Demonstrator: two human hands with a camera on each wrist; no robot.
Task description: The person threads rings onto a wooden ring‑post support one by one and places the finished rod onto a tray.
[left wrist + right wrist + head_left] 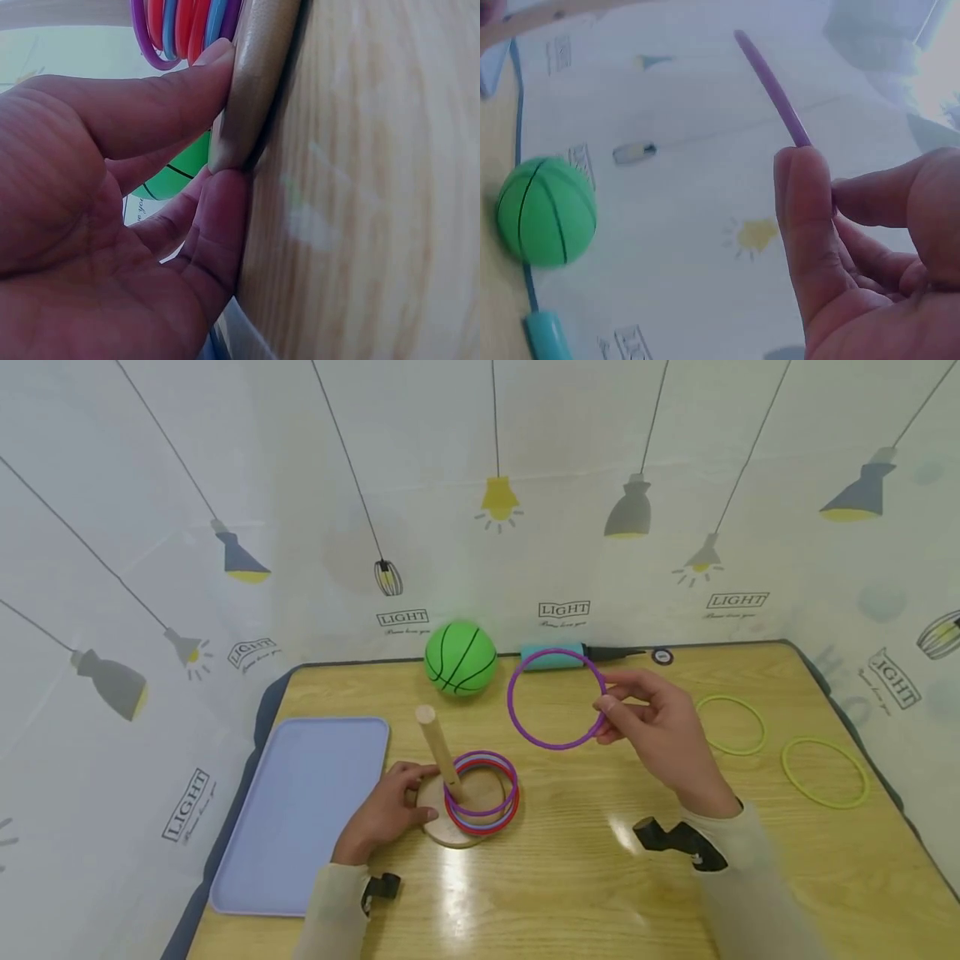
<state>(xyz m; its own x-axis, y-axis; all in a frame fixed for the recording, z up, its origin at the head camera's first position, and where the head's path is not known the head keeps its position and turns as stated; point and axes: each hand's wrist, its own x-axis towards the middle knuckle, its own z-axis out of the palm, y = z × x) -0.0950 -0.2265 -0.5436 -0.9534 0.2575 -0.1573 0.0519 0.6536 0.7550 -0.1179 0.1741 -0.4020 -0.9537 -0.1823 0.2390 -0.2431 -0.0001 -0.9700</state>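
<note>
Raised over the table, my right hand (667, 735) pinches a purple ring (511, 697) between thumb and fingers. The right wrist view shows that ring edge-on, rising from the fingertips. My left hand (386, 814) grips the edge of a round wooden peg stand (440, 829), thumb on top of the base and fingers against its rim. Around the tilted-looking post (437, 745) lies a stack of rings (482, 832). In the left wrist view these rings (180, 34) are purple, red and blue. The held ring is to the right of the post and farther back.
A pale lilac tray (300, 818) lies at the left. Along the back edge are a green ball (460, 658), a teal hand pump (534, 666) and a small black roundel (662, 657). Two yellow-green rings (763, 732) lie at the right. A lamp-printed curtain (450, 427) surrounds the table.
</note>
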